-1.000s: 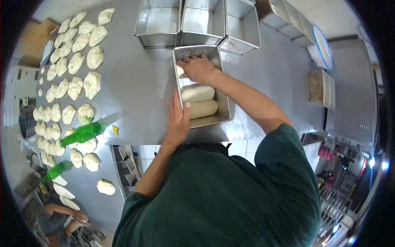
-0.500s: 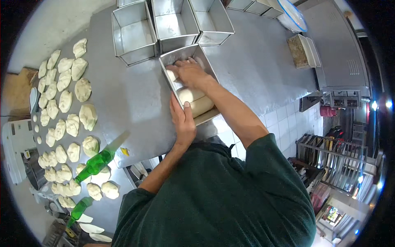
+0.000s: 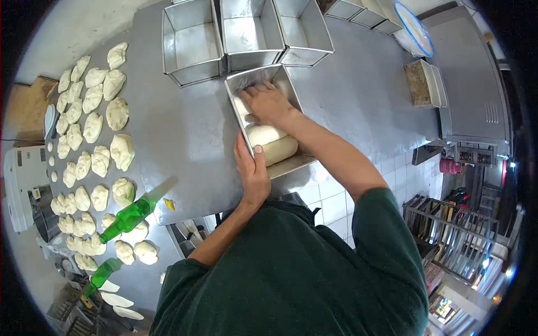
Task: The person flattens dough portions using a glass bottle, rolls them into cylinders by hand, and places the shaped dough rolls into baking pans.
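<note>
This is a bakery kitchen: many dough pieces (image 3: 101,161) lie in rows on a metal table (image 3: 185,123) with loaf pans (image 3: 292,166), and a metal rack (image 3: 453,225) stands nearby.

The metal table (image 3: 185,134) is viewed from above, through the left one of two fisheye lenses worn on the head. The lens is aimed steeply down, so the dark green shirt (image 3: 297,274) is taken in large at the near side. At middle range, the left hand (image 3: 252,176), the right hand (image 3: 268,105) and the loaf tin (image 3: 288,167) are framed close to the centre. The wall (image 3: 73,33) at far left and the tiled floor (image 3: 336,210) at near right are also covered; the corners are left black.
</note>
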